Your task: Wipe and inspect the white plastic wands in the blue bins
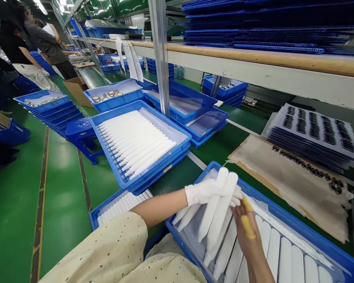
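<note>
My left hand (208,192), in a white glove, pinches two long white bars (221,224) above the blue tray (271,205), where more bars (274,255) lie in rows; my bare right hand (244,236) curls round a yellow piece (247,227)

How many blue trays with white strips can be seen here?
3: one tray under the gloved left hand, one tray beyond it, and one tray partly behind the left arm. Stacks may hide more.

- White cloth glove (208,192) on the left grip: matt, soft-looking fabric
- Bars (221,208) in that grip: white, smooth, matt
- Tray (279,207) below the grip: blue plastic, faintly glossy
- Sheet (292,184) beyond the grip: brown paper, creased, rough
</note>
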Demonstrator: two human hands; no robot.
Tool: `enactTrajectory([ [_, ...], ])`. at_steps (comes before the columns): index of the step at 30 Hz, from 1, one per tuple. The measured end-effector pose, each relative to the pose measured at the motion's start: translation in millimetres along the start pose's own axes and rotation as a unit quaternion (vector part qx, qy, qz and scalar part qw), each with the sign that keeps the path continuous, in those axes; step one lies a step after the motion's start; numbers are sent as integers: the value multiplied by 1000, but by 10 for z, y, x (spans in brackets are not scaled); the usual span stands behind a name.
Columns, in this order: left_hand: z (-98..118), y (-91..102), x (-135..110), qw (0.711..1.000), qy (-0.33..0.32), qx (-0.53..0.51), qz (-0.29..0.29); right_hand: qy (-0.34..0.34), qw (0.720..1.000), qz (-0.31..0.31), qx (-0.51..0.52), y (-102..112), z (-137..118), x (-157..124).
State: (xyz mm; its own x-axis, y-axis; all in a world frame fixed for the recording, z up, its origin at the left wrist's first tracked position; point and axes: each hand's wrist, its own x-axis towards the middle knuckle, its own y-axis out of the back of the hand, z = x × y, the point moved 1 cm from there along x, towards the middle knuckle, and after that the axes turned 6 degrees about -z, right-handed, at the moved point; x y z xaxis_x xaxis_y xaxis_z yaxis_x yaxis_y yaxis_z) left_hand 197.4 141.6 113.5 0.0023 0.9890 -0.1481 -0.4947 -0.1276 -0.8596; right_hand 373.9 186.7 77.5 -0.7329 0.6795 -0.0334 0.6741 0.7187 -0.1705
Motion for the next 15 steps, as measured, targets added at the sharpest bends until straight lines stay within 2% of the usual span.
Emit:
enactTrajectory([
  [2,192,-200,36,998,-29,23,-52,-93,991,-69,59,-112,117,-295],
  [4,355,-382,68,991,-75,79,-77,-133,981,-112,87,-227,173,-515],
  [5,408,-455,76,984,-98,131,-69,-136,978,-128,88,-266,178,-582],
  [7,429,-551,60,955,-138,263,-15,-128,978,-147,78,-284,160,-628],
  [9,322,-582,-10,908,-181,376,35,-116,981,-133,78,-220,130,-597],
  [10,221,-577,-63,888,-195,415,42,-111,984,-111,86,-166,117,-571],
  [12,-39,-543,-181,852,-204,481,-11,-112,987,-58,96,-52,100,-530],
  [15,-382,-517,-302,740,-183,615,-203,-132,989,-43,52,50,67,-545],
])
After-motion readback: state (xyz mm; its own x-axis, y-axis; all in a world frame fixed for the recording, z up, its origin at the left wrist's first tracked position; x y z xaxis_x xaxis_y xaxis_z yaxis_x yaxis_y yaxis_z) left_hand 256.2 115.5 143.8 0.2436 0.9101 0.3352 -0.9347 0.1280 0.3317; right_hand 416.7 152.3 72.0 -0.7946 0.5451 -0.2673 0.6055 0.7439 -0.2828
